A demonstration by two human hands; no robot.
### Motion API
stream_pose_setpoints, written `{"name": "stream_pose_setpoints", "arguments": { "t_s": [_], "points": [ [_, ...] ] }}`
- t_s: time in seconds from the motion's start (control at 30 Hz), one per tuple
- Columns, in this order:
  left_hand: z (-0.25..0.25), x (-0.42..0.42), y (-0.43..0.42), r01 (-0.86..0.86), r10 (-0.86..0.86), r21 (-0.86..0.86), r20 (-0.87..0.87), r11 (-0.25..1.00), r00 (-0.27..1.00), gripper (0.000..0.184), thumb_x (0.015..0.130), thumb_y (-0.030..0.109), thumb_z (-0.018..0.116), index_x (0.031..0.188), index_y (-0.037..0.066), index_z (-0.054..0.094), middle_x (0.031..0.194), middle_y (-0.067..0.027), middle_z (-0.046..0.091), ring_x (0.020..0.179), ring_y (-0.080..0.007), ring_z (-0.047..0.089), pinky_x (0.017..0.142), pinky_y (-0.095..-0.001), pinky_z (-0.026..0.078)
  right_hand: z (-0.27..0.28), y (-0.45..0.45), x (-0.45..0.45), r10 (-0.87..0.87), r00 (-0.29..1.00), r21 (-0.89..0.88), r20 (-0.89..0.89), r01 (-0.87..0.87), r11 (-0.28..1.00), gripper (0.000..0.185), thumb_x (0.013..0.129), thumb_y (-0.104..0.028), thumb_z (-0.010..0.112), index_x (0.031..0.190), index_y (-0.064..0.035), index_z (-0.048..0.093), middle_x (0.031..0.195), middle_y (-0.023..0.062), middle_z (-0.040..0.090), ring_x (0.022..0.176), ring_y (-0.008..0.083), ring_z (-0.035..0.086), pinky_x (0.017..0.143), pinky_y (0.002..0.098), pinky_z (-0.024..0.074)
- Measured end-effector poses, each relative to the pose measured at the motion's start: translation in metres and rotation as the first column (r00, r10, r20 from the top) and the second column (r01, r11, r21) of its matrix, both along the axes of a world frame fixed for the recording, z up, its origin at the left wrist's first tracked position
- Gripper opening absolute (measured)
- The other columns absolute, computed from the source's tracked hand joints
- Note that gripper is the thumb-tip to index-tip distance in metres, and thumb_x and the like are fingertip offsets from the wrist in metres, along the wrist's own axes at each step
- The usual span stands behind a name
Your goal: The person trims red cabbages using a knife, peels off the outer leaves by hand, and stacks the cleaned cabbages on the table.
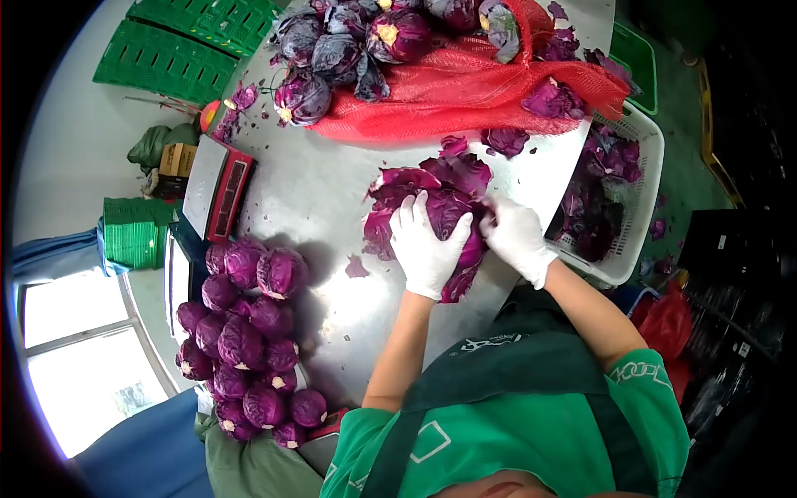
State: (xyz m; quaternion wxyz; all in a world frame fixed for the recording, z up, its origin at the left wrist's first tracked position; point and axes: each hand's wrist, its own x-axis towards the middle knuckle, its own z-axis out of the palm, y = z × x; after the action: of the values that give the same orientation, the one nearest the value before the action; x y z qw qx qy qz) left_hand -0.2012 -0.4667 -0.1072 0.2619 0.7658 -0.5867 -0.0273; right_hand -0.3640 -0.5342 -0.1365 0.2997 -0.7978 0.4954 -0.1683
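Note:
A red cabbage (447,209) lies on the metal table in front of me, with loose purple outer leaves (403,184) around it. My left hand (427,249), in a white glove, is spread over the cabbage's near left side and grips it, thumb on top. At its right side, my right hand (516,236), also gloved in white, has its fingers curled and pinched at the edge of a cabbage leaf. The fingertips of that hand are partly hidden. A torn leaf piece (356,266) rests to the left of the cabbage.
Untrimmed red cabbages (336,58) lie by a red mesh bag (432,93) at the far side. Peeled cabbages (241,340) are piled at left, near a red scale (228,199). A white basket (652,166) of leaves stands right, beside a green crate (652,70).

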Motion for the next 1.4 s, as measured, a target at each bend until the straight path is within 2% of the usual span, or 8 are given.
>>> {"name": "stream_pose_setpoints", "arguments": {
  "t_s": [0.13, 0.27, 0.37, 0.8, 0.9, 1.0, 1.17, 1.4],
  "points": [
    [0.002, 0.019, 0.020, 0.089, -0.087, 0.014, -0.113, 0.996, 0.990, 0.074, 0.078, 0.037, 0.080, 0.136, 0.004, 0.049, 0.135, -0.0201, 0.052, 0.124, -0.0381, 0.047, 0.107, -0.0488, 0.038, -0.062, -0.061, -0.049, -0.297, 0.952, 0.178, 0.074, 0.280, 0.943, 0.042, 0.085, -0.027, 0.067, 0.120, -0.0046, 0.064, 0.085, 0.0228, 0.071, 0.081, 0.0418, 0.069, 0.076, 0.0473, 0.0540],
    [0.007, 0.032, 0.031, 0.121, -0.101, 0.069, -0.250, 0.990, 0.963, 0.073, 0.081, 0.038, 0.079, 0.139, 0.007, 0.048, 0.139, -0.0192, 0.049, 0.129, -0.0380, 0.044, 0.109, -0.0495, 0.037, 0.026, -0.078, -0.007, -0.229, 0.971, -0.081, -0.065, 0.224, 0.971, 0.053, 0.083, -0.043, 0.070, 0.115, -0.0018, 0.061, 0.120, 0.0195, 0.057, 0.113, 0.0352, 0.058, 0.092, 0.0458, 0.0483],
    [0.008, 0.043, 0.031, 0.141, -0.079, 0.189, -0.304, 0.972, 0.949, 0.082, 0.076, 0.043, 0.080, 0.140, 0.004, 0.047, 0.136, -0.0212, 0.048, 0.128, -0.0406, 0.042, 0.107, -0.0528, 0.035, 0.061, -0.040, 0.016, 0.090, 0.953, 0.034, 0.288, -0.104, 0.994, 0.053, 0.082, -0.040, 0.074, 0.114, -0.0003, 0.060, 0.115, 0.0167, 0.056, 0.104, 0.0336, 0.059, 0.091, 0.0442, 0.0485],
    [0.028, 0.056, 0.024, 0.327, -0.228, 0.145, -0.463, 0.934, 0.856, 0.067, 0.069, 0.032, 0.082, 0.124, 0.003, 0.059, 0.130, -0.0219, 0.048, 0.118, -0.0407, 0.047, 0.103, -0.0481, 0.039, 0.042, -0.027, 0.032, 0.476, 0.875, -0.110, 0.086, -0.467, 0.878, 0.031, 0.088, -0.036, 0.064, 0.105, -0.0099, 0.062, 0.087, 0.0109, 0.060, 0.079, 0.0283, 0.065, 0.068, 0.0411, 0.0535],
    [0.015, 0.063, 0.033, 0.267, -0.123, 0.254, -0.467, 0.930, 0.875, 0.091, 0.074, 0.031, 0.083, 0.143, -0.001, 0.033, 0.136, -0.0240, 0.045, 0.128, -0.0377, 0.044, 0.111, -0.0459, 0.036, 0.040, -0.044, 0.035, 0.131, 0.895, 0.417, 0.427, -0.323, 0.850, 0.022, 0.089, -0.019, 0.071, 0.099, -0.0012, 0.065, 0.086, 0.0109, 0.065, 0.071, 0.0171, 0.060, 0.069, 0.0283, 0.0495],
    [0.021, 0.062, 0.043, 0.325, -0.200, 0.232, -0.438, 0.917, 0.877, 0.101, 0.072, 0.033, 0.084, 0.149, -0.002, 0.028, 0.144, -0.0235, 0.041, 0.133, -0.0366, 0.045, 0.111, -0.0436, 0.037, -0.002, -0.047, 0.033, 0.244, 0.920, -0.105, 0.307, -0.222, 0.969, 0.033, 0.090, -0.028, 0.069, 0.107, -0.0008, 0.065, 0.084, 0.0189, 0.068, 0.074, 0.0366, 0.066, 0.073, 0.0403, 0.0545],
    [0.031, 0.057, 0.045, 0.266, -0.090, 0.341, -0.454, 0.902, 0.886, 0.115, 0.069, 0.046, 0.082, 0.153, -0.004, 0.021, 0.144, -0.0281, 0.046, 0.134, -0.0417, 0.047, 0.111, -0.0450, 0.037, 0.055, -0.029, 0.052, 0.373, 0.928, -0.001, -0.013, -0.373, 0.928, 0.059, 0.086, -0.049, 0.068, 0.129, -0.0093, 0.056, 0.121, 0.0168, 0.055, 0.111, 0.0352, 0.059, 0.088, 0.0450, 0.0524],
    [0.003, 0.040, 0.069, 0.265, -0.216, 0.157, -0.270, 0.951, 0.938, 0.104, 0.066, 0.038, 0.082, 0.148, -0.003, 0.032, 0.147, -0.0269, 0.038, 0.137, -0.0443, 0.036, 0.116, -0.0511, 0.029, 0.001, -0.045, 0.066, 0.353, 0.909, -0.127, -0.223, -0.386, 0.914, 0.018, 0.081, -0.009, 0.061, 0.098, -0.0115, 0.066, 0.092, 0.0093, 0.066, 0.085, 0.0319, 0.067, 0.071, 0.0461, 0.0540]
  ]
}}
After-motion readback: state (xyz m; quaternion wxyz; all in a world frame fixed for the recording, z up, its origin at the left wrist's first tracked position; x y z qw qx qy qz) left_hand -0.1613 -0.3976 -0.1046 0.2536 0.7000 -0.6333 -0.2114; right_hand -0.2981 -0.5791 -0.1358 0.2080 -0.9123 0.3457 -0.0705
